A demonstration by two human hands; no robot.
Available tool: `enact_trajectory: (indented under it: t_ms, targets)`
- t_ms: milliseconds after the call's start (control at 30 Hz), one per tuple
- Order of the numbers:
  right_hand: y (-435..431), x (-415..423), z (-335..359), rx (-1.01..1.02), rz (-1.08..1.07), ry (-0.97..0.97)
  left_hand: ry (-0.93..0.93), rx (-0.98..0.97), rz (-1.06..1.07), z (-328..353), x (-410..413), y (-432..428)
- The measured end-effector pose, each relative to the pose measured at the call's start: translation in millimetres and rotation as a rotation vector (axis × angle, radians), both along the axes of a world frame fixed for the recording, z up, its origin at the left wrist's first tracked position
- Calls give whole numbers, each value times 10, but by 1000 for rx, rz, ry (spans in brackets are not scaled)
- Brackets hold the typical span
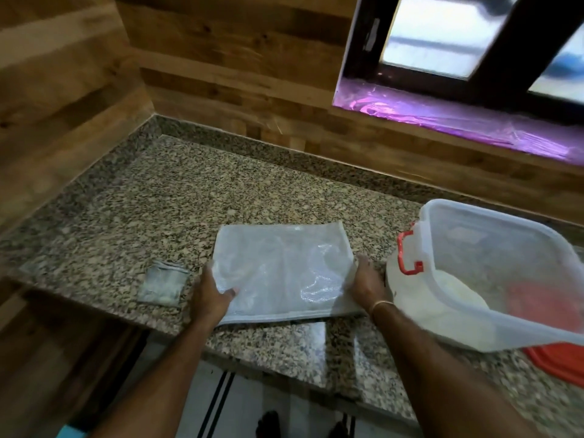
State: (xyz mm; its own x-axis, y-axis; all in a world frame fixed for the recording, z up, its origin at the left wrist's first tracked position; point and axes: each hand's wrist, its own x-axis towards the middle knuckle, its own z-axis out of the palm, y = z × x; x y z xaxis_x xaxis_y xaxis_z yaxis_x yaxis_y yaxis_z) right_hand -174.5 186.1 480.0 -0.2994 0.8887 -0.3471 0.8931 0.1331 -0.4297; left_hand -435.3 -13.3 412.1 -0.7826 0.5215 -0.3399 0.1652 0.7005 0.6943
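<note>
I'm gripping the clear plastic bag (281,270), which is lying flat near the front of the tabletop (126,200) beside the storage tub (505,248), with my left hand (212,297) and right hand (368,287) fingers pinching its side edges, and I'm judging an even, taut pull best.

The bag (281,270) lies on the counter (158,200), a pouch (162,286) left, a tub (493,273) right.

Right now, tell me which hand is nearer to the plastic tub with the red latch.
Right. The right hand holds the right edge of the clear plastic bag, just beside the plastic tub. The left hand grips the bag's left edge, farther off.
</note>
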Motion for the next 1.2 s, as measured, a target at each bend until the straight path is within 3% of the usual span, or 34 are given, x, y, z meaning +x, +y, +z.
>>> enact_trajectory:
  t_ms: [300, 500, 733, 933, 1200]
  targets:
    - [-115, -26, 83, 98, 19, 208, 222, -137, -63, 391, 358, 400]
    - [-15, 61, 748, 292, 139, 425, 267, 108, -190, 1055, 737, 910]
    - [374, 1230, 1591, 563, 89, 734, 410, 356, -360, 1860, 2030, 1612]
    - [987, 2959, 1518, 554, -179, 603, 485, 361, -583, 1965, 3667, 2233]
    - [1511, 4669, 634, 263, -426, 342, 422, 170, -925, 1681, 5155, 2805]
